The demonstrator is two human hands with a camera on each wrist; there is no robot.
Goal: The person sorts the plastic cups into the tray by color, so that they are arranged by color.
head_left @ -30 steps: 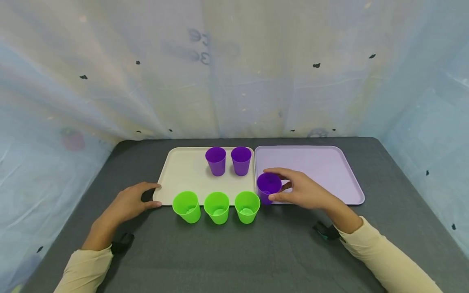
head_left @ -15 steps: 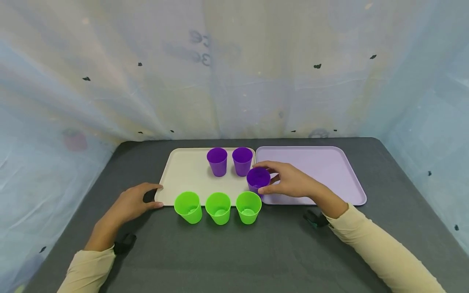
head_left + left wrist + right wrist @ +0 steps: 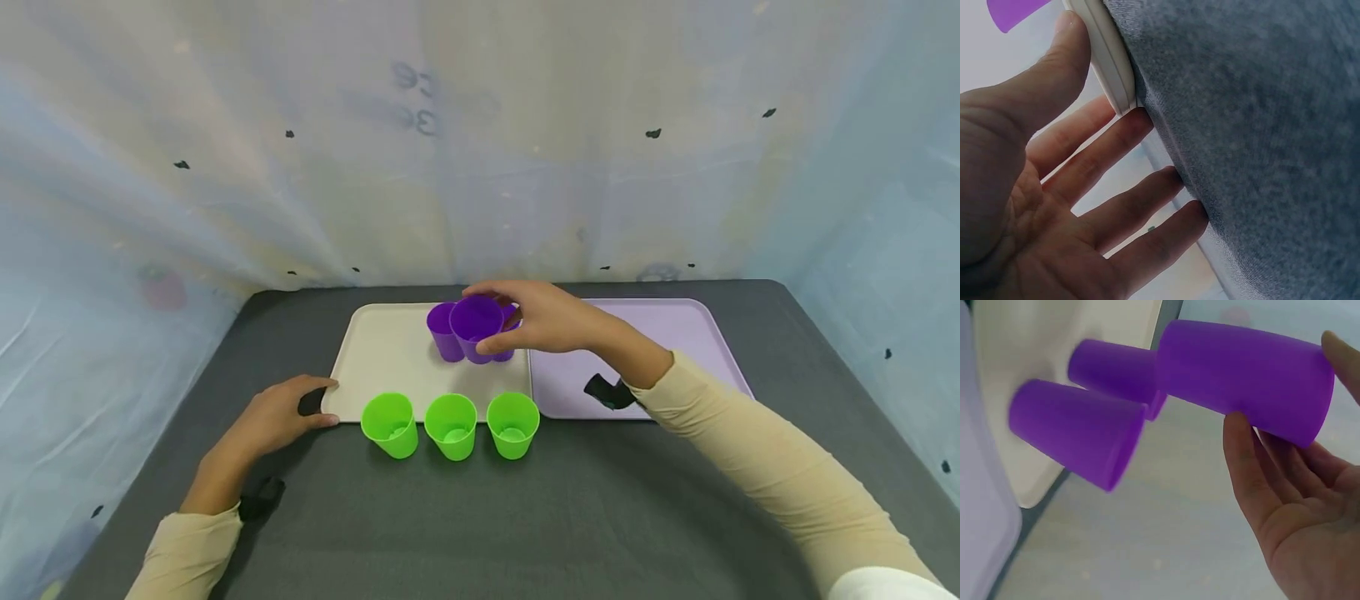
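My right hand [image 3: 543, 318] holds a purple cup [image 3: 477, 327] [image 3: 1244, 378] by its rim, lifted above the cream tray [image 3: 386, 354]. Two more purple cups stand on that tray just behind it: one [image 3: 442, 331] [image 3: 1119, 372] to the left, the other [image 3: 508, 350] [image 3: 1075, 428] mostly hidden by the held cup and my fingers. Three green cups [image 3: 389, 424] [image 3: 451, 426] [image 3: 513, 424] stand in a row on the grey table in front of the tray. My left hand [image 3: 277, 414] [image 3: 1054, 187] rests at the tray's front left corner [image 3: 1107, 59], thumb and fingers touching its edge.
A lilac tray [image 3: 675, 333] lies right of the cream one, with nothing on it. The grey table [image 3: 480, 517] is closed in by pale plastic sheeting [image 3: 480, 150] at the back and sides. A black strap [image 3: 609, 392] sits on my right wrist.
My right hand lifted the purple cup from the lilac tray's left edge and carried it up and left, over the two purple cups on the cream tray. My left hand stayed put.
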